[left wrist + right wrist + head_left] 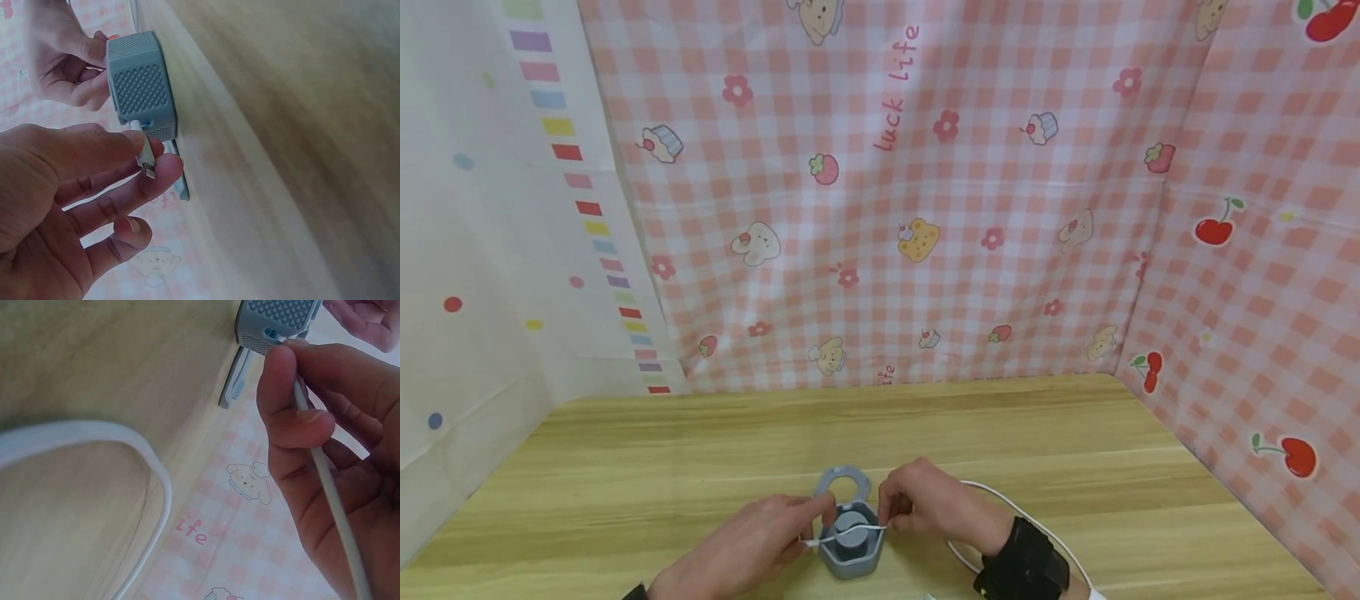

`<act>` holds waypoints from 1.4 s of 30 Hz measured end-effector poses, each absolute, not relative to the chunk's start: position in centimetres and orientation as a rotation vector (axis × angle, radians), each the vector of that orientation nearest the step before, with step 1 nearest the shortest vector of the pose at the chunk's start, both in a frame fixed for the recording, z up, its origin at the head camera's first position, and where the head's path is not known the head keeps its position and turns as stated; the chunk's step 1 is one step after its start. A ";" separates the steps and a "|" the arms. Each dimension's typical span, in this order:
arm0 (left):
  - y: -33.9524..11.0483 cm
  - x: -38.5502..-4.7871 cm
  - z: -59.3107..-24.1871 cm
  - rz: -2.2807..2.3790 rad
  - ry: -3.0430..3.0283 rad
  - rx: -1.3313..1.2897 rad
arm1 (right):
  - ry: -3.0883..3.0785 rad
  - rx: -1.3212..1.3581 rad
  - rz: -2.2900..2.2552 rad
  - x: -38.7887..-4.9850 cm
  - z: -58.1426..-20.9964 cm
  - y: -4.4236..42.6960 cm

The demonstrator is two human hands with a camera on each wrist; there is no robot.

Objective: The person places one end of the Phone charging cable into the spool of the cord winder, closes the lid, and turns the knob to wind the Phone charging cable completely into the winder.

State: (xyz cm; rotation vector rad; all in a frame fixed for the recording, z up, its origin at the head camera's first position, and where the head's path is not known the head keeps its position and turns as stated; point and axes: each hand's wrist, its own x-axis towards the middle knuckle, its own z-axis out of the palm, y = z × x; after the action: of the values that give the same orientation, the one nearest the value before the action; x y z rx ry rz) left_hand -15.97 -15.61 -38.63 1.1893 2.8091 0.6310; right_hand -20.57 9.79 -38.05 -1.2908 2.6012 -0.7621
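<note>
The left hand (pixel 769 532) and right hand (pixel 931 504) pinch the cord (pixel 329 494) and should keep it snug across the box (pixel 141 87) between them.

So the left hand (pixel 771 529) pointed toward 2 o'clock, thumb (pixel 103 150) pinching against the fingers (pixel 167 170), outer ones just loosely bent. Right hand (pixel 936 502) pointed about 10, pinching too. Left wrist (pixel 666 582) sat around 7 o'clock, right wrist (pixel 997 535) around 5.

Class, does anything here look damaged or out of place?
Nothing stands out: the grey case sits open, its lid folded back, and the white cable crosses it between left hand and right hand; no visible damage.
</note>
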 end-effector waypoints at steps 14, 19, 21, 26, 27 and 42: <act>-15.3 -15.6 -38.5 0.592 2.802 1.203 | 2.642 -1.312 -0.635 -20.1 -38.1 9.7; -15.3 -15.7 -38.7 0.604 2.776 1.176 | 2.646 -1.318 -0.620 -20.1 -38.1 9.7; -15.3 -15.7 -38.7 0.614 2.770 1.179 | 2.651 -1.316 -0.614 -20.1 -38.2 9.7; -15.4 -15.6 -38.7 0.609 2.788 1.215 | 2.645 -1.308 -0.607 -20.2 -38.2 9.8; -15.4 -15.5 -38.7 0.598 2.798 1.224 | 2.634 -1.308 -0.613 -20.2 -38.2 9.8; -14.8 -15.1 -38.5 0.356 2.949 0.995 | 2.586 -1.220 -0.593 -20.0 -37.6 9.7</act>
State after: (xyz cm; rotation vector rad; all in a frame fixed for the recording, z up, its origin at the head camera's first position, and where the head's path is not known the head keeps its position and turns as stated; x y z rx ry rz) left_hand -15.12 -14.81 -38.54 0.9945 2.9487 0.3558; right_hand -19.96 9.72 -37.59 -1.2196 2.5864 -0.5931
